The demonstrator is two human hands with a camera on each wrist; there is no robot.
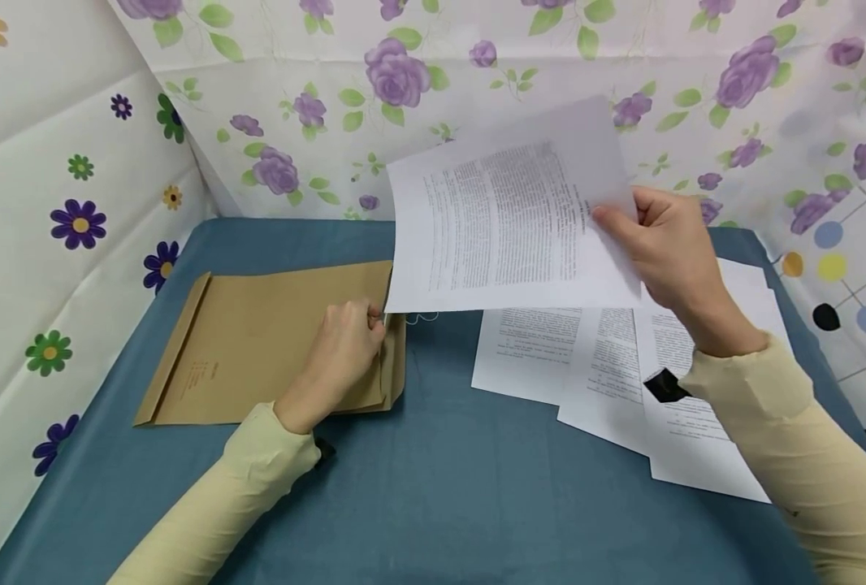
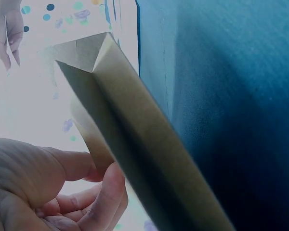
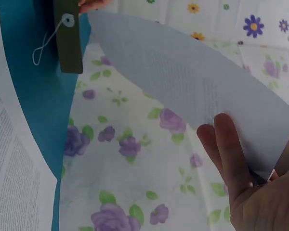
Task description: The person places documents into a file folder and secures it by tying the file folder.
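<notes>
Clock = head view, 12 at the far side.

Left hand [image 1: 344,351]: grip is a pinch, thumb and fingertips together on an edge of the brown envelope [image 1: 265,341] at its 3 o'clock end. Envelope lies on the blue table [image 1: 477,496], toward 8-9 o'clock, red print near its own 7 o'clock corner. Left wrist view shows a gusset with a V fold.

Right hand [image 1: 667,248], at 3 o'clock: grip pinches the 3 o'clock edge of a printed sheet [image 1: 506,215], held up off the table at 1 o'clock. Its 7 o'clock corner meets the envelope's 3 o'clock end; can't tell if it's inside.

Fanned loose pages [image 1: 601,382] at 4 o'clock, overlapping. White string [image 3: 42,47] loops off the envelope's button [image 3: 67,20]. Flowered cloth [image 1: 469,106] at 12.
</notes>
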